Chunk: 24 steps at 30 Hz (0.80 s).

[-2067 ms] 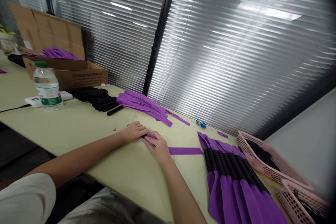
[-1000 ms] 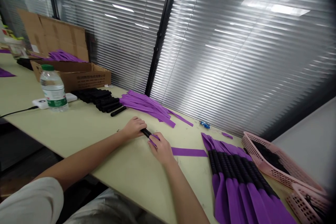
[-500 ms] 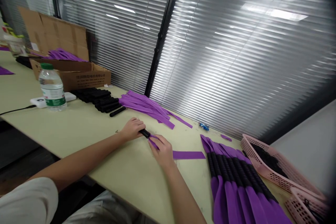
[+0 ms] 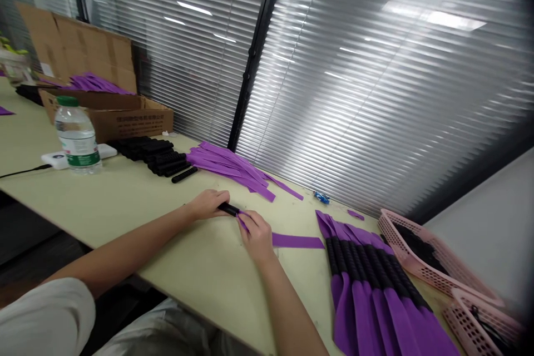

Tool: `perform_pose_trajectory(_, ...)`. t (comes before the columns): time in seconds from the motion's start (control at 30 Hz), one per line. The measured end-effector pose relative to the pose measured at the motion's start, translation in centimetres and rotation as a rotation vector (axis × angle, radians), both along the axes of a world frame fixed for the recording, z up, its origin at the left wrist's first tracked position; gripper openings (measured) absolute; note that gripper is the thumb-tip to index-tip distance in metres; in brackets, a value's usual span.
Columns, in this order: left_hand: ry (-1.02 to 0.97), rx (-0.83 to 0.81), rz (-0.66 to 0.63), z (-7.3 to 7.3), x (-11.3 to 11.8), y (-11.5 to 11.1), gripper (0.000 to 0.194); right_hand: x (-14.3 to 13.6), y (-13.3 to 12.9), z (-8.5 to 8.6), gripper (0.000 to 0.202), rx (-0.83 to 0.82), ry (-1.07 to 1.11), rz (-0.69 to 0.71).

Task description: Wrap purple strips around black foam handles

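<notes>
My left hand (image 4: pixel 211 203) is closed around one end of a black ridged tube (image 4: pixel 228 209), held just above the table. At the tube's other end, my right hand (image 4: pixel 256 233) pinches a purple strip (image 4: pixel 297 241), whose near end meets the tube's mouth. The strip's tail comes out past my right hand and lies to the right. How far the strip reaches inside the tube is hidden. Further right lies a row of black tubes with purple bands through them (image 4: pixel 367 267).
Loose purple strips (image 4: pixel 233 169) and a pile of black tubes (image 4: pixel 154 154) lie at the back. A water bottle (image 4: pixel 78 136), a white device (image 4: pixel 54 160) and a cardboard box (image 4: pixel 133 122) stand left. Pink baskets (image 4: pixel 442 275) sit right; a blue wrapper (image 4: pixel 321 197) lies near the blinds.
My left hand has slid slightly left along the tube, so more of it shows between my hands. The whole view has shifted a little.
</notes>
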<state>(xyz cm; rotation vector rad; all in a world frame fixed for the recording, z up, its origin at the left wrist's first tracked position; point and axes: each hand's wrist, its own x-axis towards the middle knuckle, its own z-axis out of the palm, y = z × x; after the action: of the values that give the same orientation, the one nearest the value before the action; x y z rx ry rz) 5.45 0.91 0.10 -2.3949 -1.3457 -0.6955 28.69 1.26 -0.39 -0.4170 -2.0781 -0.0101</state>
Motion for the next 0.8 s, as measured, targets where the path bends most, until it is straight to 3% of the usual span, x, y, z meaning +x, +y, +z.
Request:
perform_pose_trajectory(0.2, -0.005, 0.035, -0.130, 0.3, 0.1, 0.2, 0.050, 0.3, 0.5, -0.1, 0.024, 0.088, -0.076, -0.036)
perform_pose_trajectory(0.4, 0.044, 0.044, -0.162, -0.3, -0.1, 0.5, 0.048, 0.4, 0.5, 0.2, 0.023, 0.085, -0.055, -0.026)
perform_pose_trajectory(0.57, 0.074, 0.028, -0.130, -1.0, 0.0, 0.6, 0.049, 0.3, 0.4, 0.3, 0.022, -0.081, -0.033, 0.048)
perform_pose_trajectory(0.8, 0.135, 0.061, -0.122, -0.6, 0.5, 0.1, 0.051, -0.2, 0.3, 0.1, 0.021, -0.271, 0.008, 0.138)
